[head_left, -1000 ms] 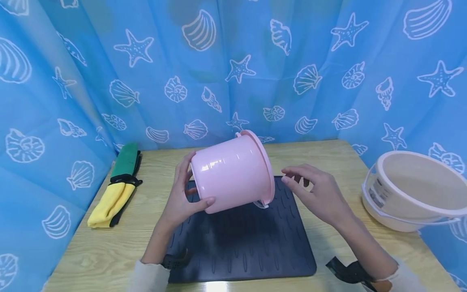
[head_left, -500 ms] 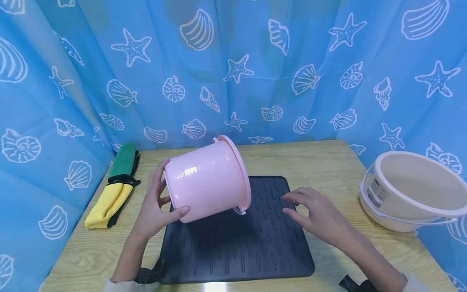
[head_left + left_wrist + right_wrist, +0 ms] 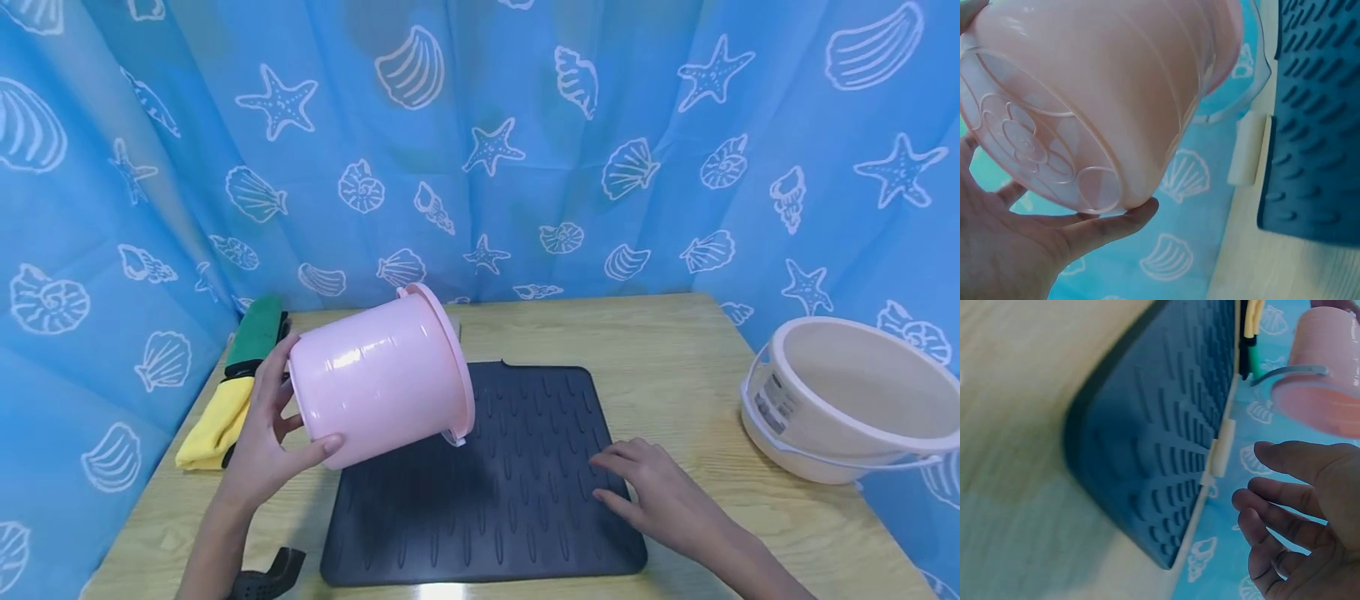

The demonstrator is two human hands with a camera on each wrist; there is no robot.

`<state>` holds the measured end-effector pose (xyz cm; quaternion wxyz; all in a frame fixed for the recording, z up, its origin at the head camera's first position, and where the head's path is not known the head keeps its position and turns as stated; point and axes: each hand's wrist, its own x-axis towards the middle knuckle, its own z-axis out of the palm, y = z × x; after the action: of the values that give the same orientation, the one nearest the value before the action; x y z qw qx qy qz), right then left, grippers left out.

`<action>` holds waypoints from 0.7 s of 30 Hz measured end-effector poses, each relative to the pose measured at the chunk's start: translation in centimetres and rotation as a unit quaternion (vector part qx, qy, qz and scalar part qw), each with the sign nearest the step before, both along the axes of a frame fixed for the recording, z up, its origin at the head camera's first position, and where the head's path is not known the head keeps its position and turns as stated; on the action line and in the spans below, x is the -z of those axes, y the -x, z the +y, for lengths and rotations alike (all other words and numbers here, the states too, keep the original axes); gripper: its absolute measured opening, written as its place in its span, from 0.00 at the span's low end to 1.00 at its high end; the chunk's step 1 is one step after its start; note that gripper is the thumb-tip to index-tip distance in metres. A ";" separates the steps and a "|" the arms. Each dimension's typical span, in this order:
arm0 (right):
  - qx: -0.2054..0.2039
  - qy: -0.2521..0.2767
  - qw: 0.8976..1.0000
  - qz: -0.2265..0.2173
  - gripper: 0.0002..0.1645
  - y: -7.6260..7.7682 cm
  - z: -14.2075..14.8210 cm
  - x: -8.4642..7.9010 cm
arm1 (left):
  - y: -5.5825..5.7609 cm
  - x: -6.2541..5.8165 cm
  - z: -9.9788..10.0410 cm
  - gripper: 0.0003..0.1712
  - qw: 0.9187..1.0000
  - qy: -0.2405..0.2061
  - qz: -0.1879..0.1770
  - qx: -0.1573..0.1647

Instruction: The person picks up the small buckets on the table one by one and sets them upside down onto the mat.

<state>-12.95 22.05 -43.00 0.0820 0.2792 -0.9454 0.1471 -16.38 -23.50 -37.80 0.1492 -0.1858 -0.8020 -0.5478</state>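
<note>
Pink bucket (image 3: 378,379), shifted leftward with the left hand (image 3: 262,446) since the earlier frames; right hand (image 3: 648,492) now lower, by the mat's right edge. Curtain (image 3: 450,242), blue, printed with white shells and starfish, hung behind and at both sides. Table (image 3: 540,329), pale wood grain. Mat (image 3: 525,500), dark, ridged, lying flat on the table. Cream bucket (image 3: 847,433), at the table's right side, white handle lowered; its side label (image 3: 776,404) bears a picture and print too small to read. Said pink bucket: tipped on its side in the air over the mat's left part, mouth to the right, hiding the mat's far left corner; base moulded with a flower design (image 3: 1022,137). Folded cloth items (image 3: 217,425), yellow and green with black parts, at the table's left, partly behind the left hand. Left hand: clamped on the pink bucket's base end, thumb on the near side. Right hand: thumb and loosely bent fingers apart, palm bare. Pale block (image 3: 1247,150), beside the mat. Black wristband (image 3: 270,575), at the left wrist.
</note>
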 end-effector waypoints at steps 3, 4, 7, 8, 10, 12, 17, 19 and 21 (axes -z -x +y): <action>0.014 -0.014 1.000 -0.018 0.19 -0.3 0.1 0.6 | -0.2 -0.2 -0.7 0.70 1.000 0.005 -0.001 -0.007; 0.017 -0.019 0.999 -0.025 0.20 -0.4 0.2 0.8 | -0.3 -0.3 -0.9 0.70 1.000 0.007 -0.001 -0.007; 0.027 -0.035 0.998 -0.044 0.21 -0.8 0.5 1.3 | -0.5 -0.6 -1.8 0.70 1.000 0.007 0.001 -0.002; 0.029 -0.040 0.998 -0.049 0.21 -0.9 0.6 1.5 | -0.6 -0.7 -2.1 0.70 1.000 0.006 0.000 0.000; 0.031 -0.044 0.997 -0.057 0.22 -1.1 0.8 1.9 | -0.7 -0.9 -2.8 0.70 1.000 0.012 -0.003 -0.001; 0.031 -0.049 0.997 -0.058 0.22 -1.2 0.9 2.3 | -0.9 -1.2 -3.5 0.70 1.000 0.023 -0.007 -0.012; 0.030 -0.059 0.996 -0.052 0.21 -1.5 1.1 3.3 | -1.1 -2.0 -4.9 0.71 0.998 0.046 -0.012 -0.031; 0.029 -0.062 0.996 -0.055 0.21 -1.6 1.1 3.7 | -1.2 -2.2 -5.3 0.71 0.998 0.051 -0.012 -0.035; 0.024 -0.062 0.996 -0.059 0.21 -1.7 1.2 4.0 | -1.3 -2.3 -5.7 0.71 0.997 0.056 -0.014 -0.042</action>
<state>-11.25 23.22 -47.01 0.0125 0.2519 -0.9622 0.1026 -15.09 -29.18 -35.47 0.1497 -0.1523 -0.8408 -0.4975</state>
